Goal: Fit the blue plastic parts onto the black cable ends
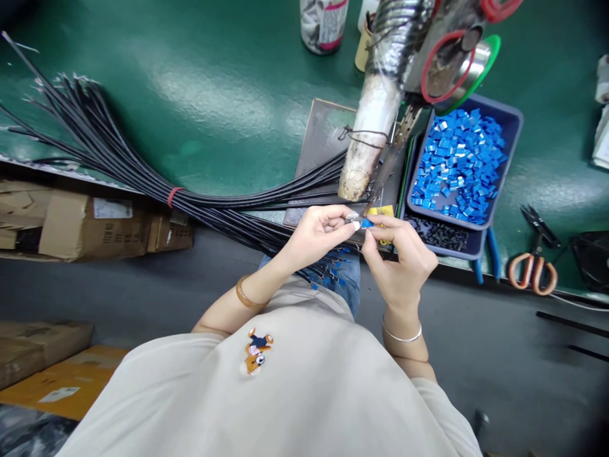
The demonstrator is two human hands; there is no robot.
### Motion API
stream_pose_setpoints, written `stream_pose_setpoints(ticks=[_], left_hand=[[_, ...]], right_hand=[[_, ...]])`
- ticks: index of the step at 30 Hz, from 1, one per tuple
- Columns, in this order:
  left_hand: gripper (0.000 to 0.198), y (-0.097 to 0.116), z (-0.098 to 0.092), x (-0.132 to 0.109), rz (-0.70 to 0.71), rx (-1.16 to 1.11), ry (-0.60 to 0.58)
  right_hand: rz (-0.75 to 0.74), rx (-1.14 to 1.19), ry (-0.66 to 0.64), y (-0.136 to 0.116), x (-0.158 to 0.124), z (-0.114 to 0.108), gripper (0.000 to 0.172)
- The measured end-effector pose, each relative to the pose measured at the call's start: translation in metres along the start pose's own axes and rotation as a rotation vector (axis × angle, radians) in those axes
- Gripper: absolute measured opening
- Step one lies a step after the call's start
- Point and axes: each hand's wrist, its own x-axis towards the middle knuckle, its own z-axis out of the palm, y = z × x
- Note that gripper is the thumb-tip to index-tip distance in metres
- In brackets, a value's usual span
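Note:
My left hand (318,233) is closed in a pinch, its fingertips meeting the right ones under the white tube's end. What sits inside its fingers is hidden. A small blue piece (366,223) with a shiny part shows between the two hands. Thumb and fingers of my right hand (398,255) close on that blue piece. Behind the left hand runs a bundle of black cables (214,202), tied with a red band (174,197). Several cable ends with blue pieces (328,273) hang over my lap.
A foil-wrapped tube with a white end (368,136) hangs just above my hands, beside solder spools (450,66). At right stand a tray of blue pieces (512,136), a tray of small black parts (435,236), blue-handled pliers (493,254) and orange-handled scissors (533,270). Cardboard boxes (107,225) lie left.

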Motion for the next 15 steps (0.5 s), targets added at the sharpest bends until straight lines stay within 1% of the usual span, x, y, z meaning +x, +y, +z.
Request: stream_pose_setpoints(ticks=[4,9,12,14,15], left_hand=[[0.02,-0.001,0.0,0.0,-0.036,-0.008,-0.021],[0.021,-0.005,-0.001,-0.003,-0.021,0.07,-0.041],[0.021,-0.006,-0.002,-0.01,-0.006,0.176,-0.101],[0.021,-0.007,-0.004,-0.017,0.02,0.306,-0.186],[0.02,-0.009,-0.005,-0.021,0.037,0.381,-0.239]], right_hand=[[-0.021,0.006,-0.037,0.003,-0.004,0.001,0.015],[0.005,0.026,-0.057,0.004,-0.006,-0.005,0.013],[0.124,0.092,-0.082,0.001,-0.006,-0.011,0.01],[0.244,0.165,-0.039,-0.001,-0.007,-0.016,0.007],[0.293,0.213,0.011,-0.001,-0.009,-0.021,0.007]])
